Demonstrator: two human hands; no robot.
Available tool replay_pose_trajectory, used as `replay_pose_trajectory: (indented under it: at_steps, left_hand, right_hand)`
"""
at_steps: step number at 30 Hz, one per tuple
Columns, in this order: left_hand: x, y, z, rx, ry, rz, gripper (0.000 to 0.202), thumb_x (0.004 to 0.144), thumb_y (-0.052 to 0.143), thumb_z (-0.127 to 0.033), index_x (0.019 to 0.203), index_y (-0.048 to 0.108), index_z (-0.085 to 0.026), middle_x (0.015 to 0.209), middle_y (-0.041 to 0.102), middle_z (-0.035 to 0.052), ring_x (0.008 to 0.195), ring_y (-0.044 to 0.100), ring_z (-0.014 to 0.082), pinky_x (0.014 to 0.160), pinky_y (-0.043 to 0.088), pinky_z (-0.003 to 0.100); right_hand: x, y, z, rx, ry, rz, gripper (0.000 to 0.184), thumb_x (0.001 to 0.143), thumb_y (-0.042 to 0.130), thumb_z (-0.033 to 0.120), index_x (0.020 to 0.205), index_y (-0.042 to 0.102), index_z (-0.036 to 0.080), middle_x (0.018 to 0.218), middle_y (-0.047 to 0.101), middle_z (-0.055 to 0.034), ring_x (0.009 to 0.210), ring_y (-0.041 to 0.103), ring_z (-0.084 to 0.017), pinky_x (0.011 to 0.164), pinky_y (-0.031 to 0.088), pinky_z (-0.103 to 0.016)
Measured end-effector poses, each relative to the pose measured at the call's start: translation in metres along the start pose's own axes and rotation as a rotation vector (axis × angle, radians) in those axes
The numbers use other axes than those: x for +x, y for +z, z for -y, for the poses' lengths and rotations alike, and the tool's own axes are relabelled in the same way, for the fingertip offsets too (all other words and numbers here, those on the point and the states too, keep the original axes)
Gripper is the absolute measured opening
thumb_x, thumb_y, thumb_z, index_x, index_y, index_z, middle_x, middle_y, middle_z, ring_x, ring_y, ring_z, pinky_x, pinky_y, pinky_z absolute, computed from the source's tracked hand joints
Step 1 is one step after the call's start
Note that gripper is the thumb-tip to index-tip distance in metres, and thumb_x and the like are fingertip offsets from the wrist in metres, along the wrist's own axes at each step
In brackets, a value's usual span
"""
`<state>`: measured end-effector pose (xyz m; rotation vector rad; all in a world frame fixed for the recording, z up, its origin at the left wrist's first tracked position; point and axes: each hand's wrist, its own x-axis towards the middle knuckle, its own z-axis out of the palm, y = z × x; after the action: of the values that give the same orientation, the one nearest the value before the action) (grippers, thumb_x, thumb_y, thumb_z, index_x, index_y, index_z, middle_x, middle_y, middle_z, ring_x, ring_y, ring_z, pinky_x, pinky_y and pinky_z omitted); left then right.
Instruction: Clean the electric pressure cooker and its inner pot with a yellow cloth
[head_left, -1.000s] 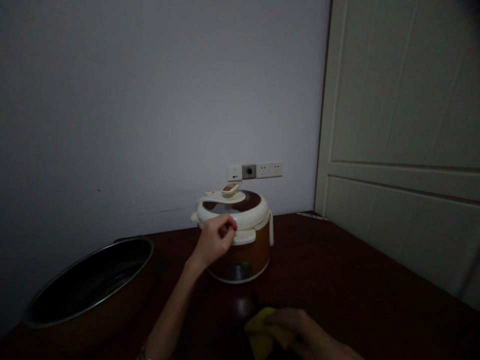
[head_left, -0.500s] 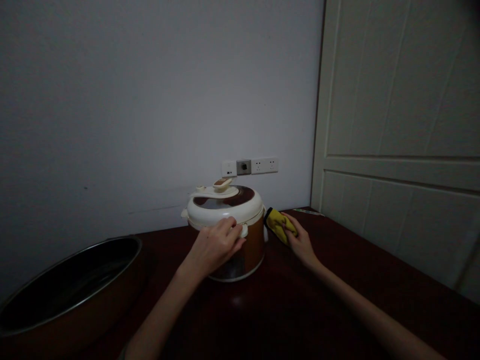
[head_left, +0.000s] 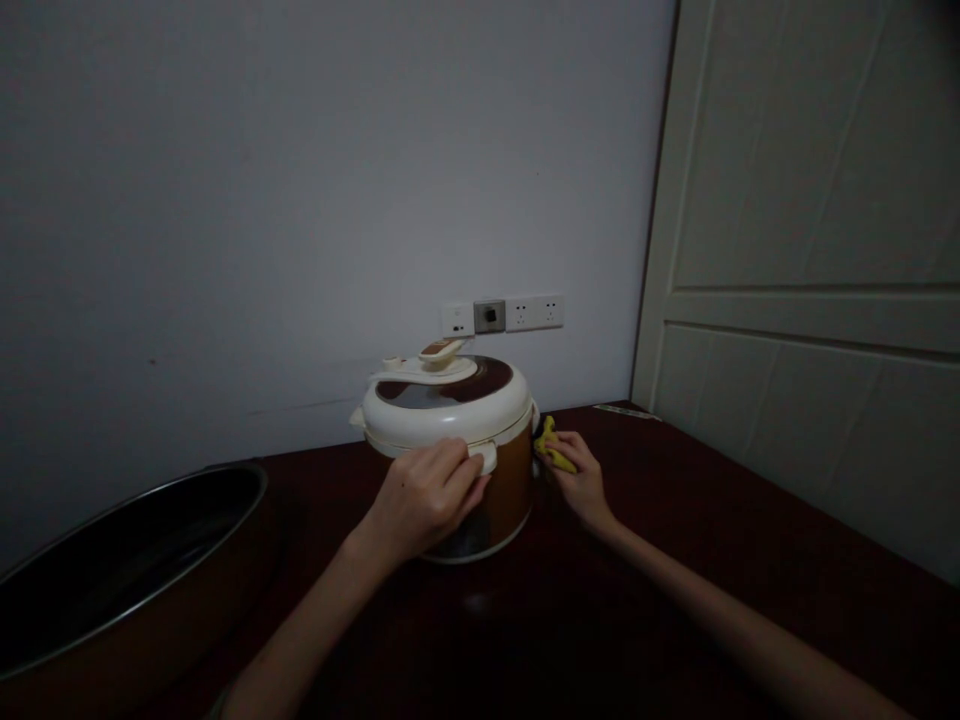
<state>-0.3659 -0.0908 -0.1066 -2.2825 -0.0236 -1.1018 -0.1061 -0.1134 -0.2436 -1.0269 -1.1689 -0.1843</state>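
Observation:
A brown rice cooker [head_left: 499, 495] with a cream lid [head_left: 450, 405] stands on the dark red table [head_left: 675, 560] near the wall. My left hand [head_left: 427, 495] is wrapped round the cooker's front, over the lid's latch. My right hand [head_left: 577, 480] presses a yellow cloth [head_left: 553, 452] against the cooker's right side; most of the cloth is hidden under the fingers.
A large dark metal basin [head_left: 120, 580] sits at the left of the table. Wall sockets [head_left: 502, 315] are behind the cooker. A pale door [head_left: 817, 280] closes off the right side. A thin strip [head_left: 626, 410] lies at the table's back right.
My right hand carried the yellow cloth from the table's front up to the cooker's right side and pressed it there. My left hand settled from the lid's edge onto the front.

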Motion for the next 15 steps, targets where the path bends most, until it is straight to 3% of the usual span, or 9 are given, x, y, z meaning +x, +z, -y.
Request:
replay_pose_trajectory:
  at_steps: [4,6,12,15]
  left_hand:
    - [-0.001,0.000,0.000,-0.002,0.004,0.001,0.011,0.088,0.052,-0.018,0.084,0.061,-0.014,0.068,0.058,0.0020,0.059,0.053,0.0118,0.052,0.041,0.023]
    - [-0.002,0.000,0.000,-0.009,0.003,0.008,0.011,0.088,0.052,-0.018,0.084,0.061,-0.014,0.068,0.058,0.0024,0.061,0.054,0.0122,0.053,0.042,0.024]
    - [-0.002,0.000,0.000,-0.020,-0.005,-0.003,0.012,0.088,0.053,-0.018,0.083,0.062,-0.013,0.067,0.058,0.0024,0.059,0.053,0.0119,0.052,0.041,0.024]
    - [-0.002,0.000,0.000,-0.028,-0.008,-0.005,0.012,0.088,0.053,-0.018,0.084,0.062,-0.013,0.067,0.059,0.0027,0.059,0.054,0.0120,0.052,0.042,0.023]
  right_hand:
    - [-0.029,-0.012,-0.010,-0.099,0.012,0.171,0.012,0.080,0.061,0.028,0.085,0.072,0.023,0.087,0.057,-0.0051,0.082,0.059,-0.019,0.072,0.050,-0.032]
    - [-0.032,-0.014,-0.008,-0.136,0.012,0.206,0.014,0.082,0.059,0.028,0.088,0.071,0.023,0.088,0.056,-0.0055,0.083,0.058,-0.020,0.073,0.049,-0.032]
    - [0.010,-0.003,0.018,-0.193,-0.025,0.103,0.013,0.083,0.057,0.031,0.087,0.066,0.022,0.083,0.054,-0.0042,0.076,0.056,-0.019,0.069,0.046,-0.031]
    - [0.010,0.000,0.019,-0.193,-0.037,0.080,0.011,0.083,0.058,0.030,0.086,0.065,0.022,0.081,0.054,-0.0038,0.075,0.055,-0.018,0.067,0.045,-0.031]
